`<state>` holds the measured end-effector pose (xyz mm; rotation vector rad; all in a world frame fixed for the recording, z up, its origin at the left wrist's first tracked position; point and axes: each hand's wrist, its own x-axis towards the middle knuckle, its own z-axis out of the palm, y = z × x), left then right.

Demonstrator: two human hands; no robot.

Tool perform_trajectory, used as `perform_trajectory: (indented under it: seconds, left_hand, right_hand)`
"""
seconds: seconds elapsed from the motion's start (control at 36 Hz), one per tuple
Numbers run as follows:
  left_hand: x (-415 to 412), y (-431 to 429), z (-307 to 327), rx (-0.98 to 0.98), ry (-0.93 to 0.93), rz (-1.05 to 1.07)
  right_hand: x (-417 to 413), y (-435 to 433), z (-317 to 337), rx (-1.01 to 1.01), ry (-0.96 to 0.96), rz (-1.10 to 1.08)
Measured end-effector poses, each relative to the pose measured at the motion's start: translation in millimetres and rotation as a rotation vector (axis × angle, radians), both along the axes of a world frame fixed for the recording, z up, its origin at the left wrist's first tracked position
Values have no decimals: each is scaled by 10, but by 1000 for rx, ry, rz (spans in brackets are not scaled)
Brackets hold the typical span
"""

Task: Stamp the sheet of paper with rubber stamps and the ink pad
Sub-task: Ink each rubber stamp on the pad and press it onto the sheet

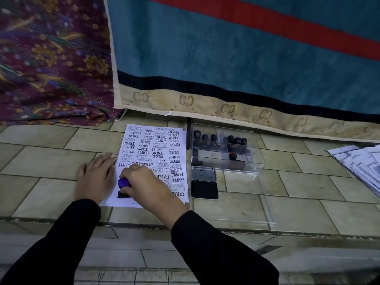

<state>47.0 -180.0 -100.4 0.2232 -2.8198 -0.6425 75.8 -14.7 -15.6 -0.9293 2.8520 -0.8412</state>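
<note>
Wide tiled table (41, 161) left of left hand (96, 177), fingers straight, pressing sheet (160, 145) at its left edge. Near sheet's lower left corner, stamp (124, 183) base down, gripped by curled fingers of right hand (148, 186). Just right, open ink pad (204, 189), box (253, 157) of stamps behind. Far right, paper pile (359, 165). Blue cloth (226, 58) at back.

Long black sleeves (67, 233); bare hands (96, 177).

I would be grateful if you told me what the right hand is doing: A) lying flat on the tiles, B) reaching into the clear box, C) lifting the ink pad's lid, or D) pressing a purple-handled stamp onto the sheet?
D: the right hand grips the stamp by its purple handle, its base on the sheet, while the left hand lies flat at the sheet's edge.
</note>
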Motion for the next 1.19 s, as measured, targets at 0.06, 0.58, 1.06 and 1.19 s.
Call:
perform_trajectory:
  seconds: [0.06, 0.58, 1.06, 1.19]
  left_hand:
    - [10, 1, 4, 7, -7, 2]
    - [37, 46, 58, 30, -16, -1]
    - [6, -17, 11, 34, 23, -28]
    - [2, -37, 28, 56, 6, -40]
  right_hand:
    - [28, -18, -7, 12, 16, 4]
    - [86, -97, -38, 16, 105, -10]
    - [-729, 1318, 369, -517, 26, -603]
    - [-965, 1885, 309, -343, 65, -778]
